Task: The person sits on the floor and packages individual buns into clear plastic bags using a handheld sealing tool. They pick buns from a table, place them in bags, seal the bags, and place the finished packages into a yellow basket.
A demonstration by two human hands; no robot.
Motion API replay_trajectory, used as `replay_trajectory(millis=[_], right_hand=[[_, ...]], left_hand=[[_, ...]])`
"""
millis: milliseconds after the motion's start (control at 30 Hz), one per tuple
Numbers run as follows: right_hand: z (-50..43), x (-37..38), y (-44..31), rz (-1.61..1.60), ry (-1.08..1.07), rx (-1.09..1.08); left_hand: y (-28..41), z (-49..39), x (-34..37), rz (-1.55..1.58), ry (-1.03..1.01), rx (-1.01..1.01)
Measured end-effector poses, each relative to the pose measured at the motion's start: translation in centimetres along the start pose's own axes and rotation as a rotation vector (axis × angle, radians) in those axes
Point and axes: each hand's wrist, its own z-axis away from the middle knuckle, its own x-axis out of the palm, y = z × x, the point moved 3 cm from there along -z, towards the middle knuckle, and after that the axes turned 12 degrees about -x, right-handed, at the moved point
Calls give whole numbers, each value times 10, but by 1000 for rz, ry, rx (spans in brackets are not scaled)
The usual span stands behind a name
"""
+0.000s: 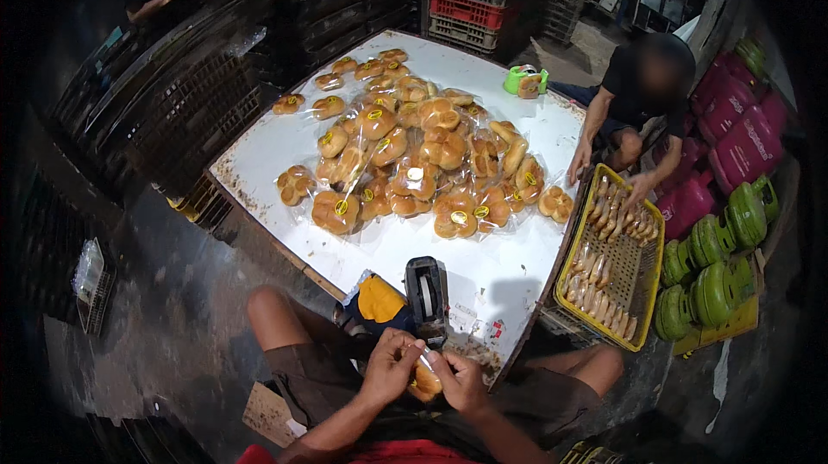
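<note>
Over my lap, a bread bun in a clear plastic bag (425, 384) is held between my two hands. My left hand (391, 364) pinches one side of the bag's folded top edge, and my right hand (460, 381) grips the other side. Just beyond them, at the near table edge, stands a black tape dispenser (425, 296) with a roll in it. To its left lies a dark blue and yellow-orange packet or cloth (378, 301). A large heap of bagged buns (414, 160), many with round yellow stickers, covers the middle of the white table (511, 250).
A co-worker (647, 89) sits at the right, one hand in a yellow crate (563, 292) of bagged bread. Green gas cylinders (715, 296) and pink ones (744, 140) stand beyond it. A green tape dispenser (517, 80) is on the far corner. Stacked crates (469, 1) rise behind.
</note>
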Motion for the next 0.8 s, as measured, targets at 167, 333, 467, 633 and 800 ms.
replay_trajectory(millis=[167,333,467,633,800], right_hand=[[23,39,20,-754,24,178],[4,25,22,-472,154,-44],[-45,1,52,-57,303,79],[-62,-4,72,273,115,74],[-27,-22,69,381,-7,-162]], left_hand=[[0,14,16,241,284,224],[-16,17,27,892,-240,-411],[-16,10,7,1114,-322,-420],[-13,-5,-19,930,-182,-472],[-1,-8,-33,779,-254,-428]])
